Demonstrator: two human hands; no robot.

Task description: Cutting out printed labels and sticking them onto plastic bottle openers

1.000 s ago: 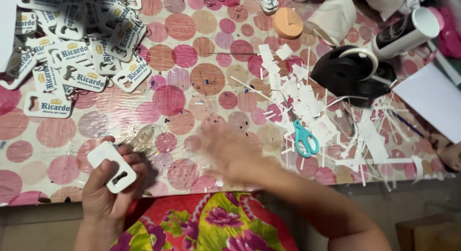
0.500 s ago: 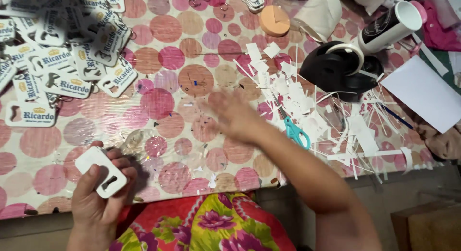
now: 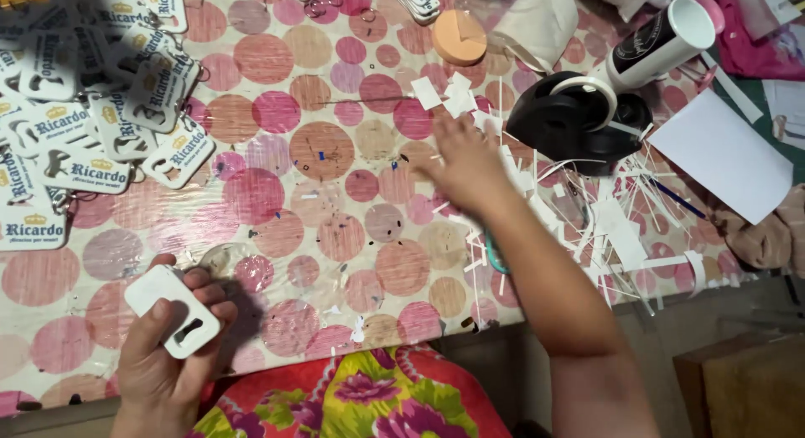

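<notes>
Left hand [image 3: 163,354] fingers grip white tag [image 3: 172,311]; right hand [image 3: 464,164] fingers spread, empty, over paper scraps [image 3: 537,199].

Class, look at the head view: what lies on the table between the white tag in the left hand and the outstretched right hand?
In the head view, only the dotted tablecloth with tiny scraps lies between the white tag in the left hand and the right hand.
</notes>
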